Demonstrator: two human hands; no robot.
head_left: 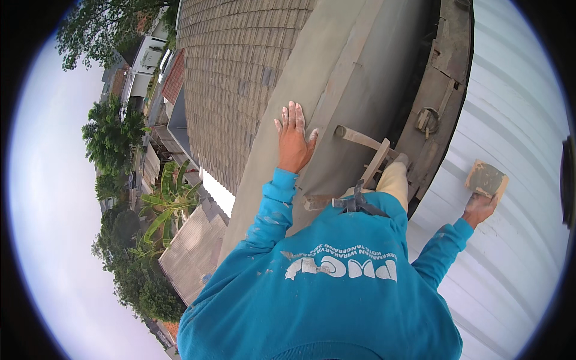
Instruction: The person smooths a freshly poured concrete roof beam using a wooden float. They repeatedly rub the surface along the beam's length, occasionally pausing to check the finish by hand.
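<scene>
I see the left hand spread flat on the grey ledge near 12 o'clock, likely bracing; right hand pinches the smeared board by its edge at 3, probably keeping its face clear.

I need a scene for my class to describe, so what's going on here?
A person in a blue top is up among rooftops. Their left hand, its fingers smeared white, appears to rest flat on a grey ledge beside a brown tiled roof. Their right hand grips a small flat board smeared with grey, out over pale ribbed roofing.
</scene>
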